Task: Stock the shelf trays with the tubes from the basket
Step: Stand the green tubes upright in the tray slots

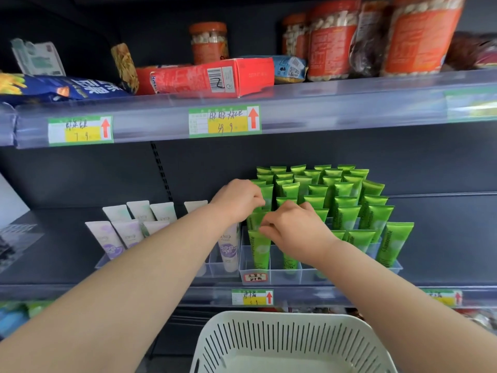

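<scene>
Two hands are reaching into the clear tray [252, 275] of green tubes [347, 211], 12 o'clock of the basket [282, 335]. R hand [293, 227] grip is clamping on the 7 o'clock tube [259, 251] at its top; L hand [236, 200] grip is curling at tray's 10 o'clock, can't tell if holding.

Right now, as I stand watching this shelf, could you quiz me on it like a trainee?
1. True or false: the left hand and right hand are at the white tubes.
2. Which tubes fill the right tray? A: green tubes. B: red tubes. C: blue tubes.
3. Fill in: the pale slotted thing nearest the camera, below the shelf, is a ___.

Key: 1 false, both hands are at the green tubes. 2 A. 3 basket.
</scene>
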Tool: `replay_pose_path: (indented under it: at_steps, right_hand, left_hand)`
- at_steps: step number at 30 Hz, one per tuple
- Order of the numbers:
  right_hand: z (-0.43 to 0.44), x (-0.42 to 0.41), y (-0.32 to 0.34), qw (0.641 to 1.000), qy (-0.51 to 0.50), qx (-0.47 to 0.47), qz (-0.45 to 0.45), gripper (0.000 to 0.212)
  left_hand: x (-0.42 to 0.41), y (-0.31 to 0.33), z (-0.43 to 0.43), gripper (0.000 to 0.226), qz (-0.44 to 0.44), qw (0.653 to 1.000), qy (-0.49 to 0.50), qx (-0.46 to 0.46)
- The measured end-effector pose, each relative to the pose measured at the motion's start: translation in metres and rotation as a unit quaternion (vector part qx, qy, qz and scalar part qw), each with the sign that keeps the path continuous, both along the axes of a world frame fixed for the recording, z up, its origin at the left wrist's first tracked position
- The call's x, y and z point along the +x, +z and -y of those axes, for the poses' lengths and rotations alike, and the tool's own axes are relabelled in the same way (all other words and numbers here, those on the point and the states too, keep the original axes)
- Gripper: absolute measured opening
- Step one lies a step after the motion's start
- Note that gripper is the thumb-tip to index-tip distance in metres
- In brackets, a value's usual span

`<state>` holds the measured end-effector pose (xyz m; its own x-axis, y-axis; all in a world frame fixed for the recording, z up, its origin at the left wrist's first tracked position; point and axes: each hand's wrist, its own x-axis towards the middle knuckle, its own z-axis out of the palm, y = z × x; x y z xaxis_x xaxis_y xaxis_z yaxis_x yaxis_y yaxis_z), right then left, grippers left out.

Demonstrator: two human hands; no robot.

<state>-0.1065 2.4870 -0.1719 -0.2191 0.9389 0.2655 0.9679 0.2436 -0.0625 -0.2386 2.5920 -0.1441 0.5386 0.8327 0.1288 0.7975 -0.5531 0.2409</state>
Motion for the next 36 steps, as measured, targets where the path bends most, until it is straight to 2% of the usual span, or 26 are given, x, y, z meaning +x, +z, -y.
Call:
replay_pose_path:
  at_steps: [3,7,10,15,20,29,36]
  right_hand:
    - [0.000,0.007,0.001,1.000,-0.012,0.019,0.012,0.033]
    - [0.000,0.016,-0.001,0.999,-0.017,0.027,0.008,0.031]
    - [0.000,0.021,-0.002,0.999,-0.014,0.042,0.006,0.027]
    - [-0.003,0.028,-0.005,0.998,-0.017,0.057,-0.003,0.025]
    - [-0.005,0.032,-0.010,0.998,-0.017,0.065,-0.003,0.023]
    - [0.003,0.026,-0.004,0.996,-0.022,0.085,-0.007,0.030]
    - [0.031,0.025,-0.005,0.987,-0.050,0.153,-0.006,0.020]
  left_hand:
    - [0.001,0.000,-0.008,0.023,0.000,0.998,0.032,0.053]
    - [0.007,-0.009,-0.019,0.032,-0.062,0.996,0.045,0.037]
    - [0.012,-0.015,-0.023,0.034,-0.072,0.995,0.050,0.037]
    - [0.024,-0.017,-0.027,0.027,-0.055,0.996,0.040,0.049]
    - [0.027,-0.018,-0.027,0.025,-0.031,0.998,0.044,0.024]
    - [0.017,-0.002,-0.009,0.029,0.000,0.997,0.027,0.066]
    - [0.010,0.011,0.029,0.030,0.026,0.993,0.006,0.112]
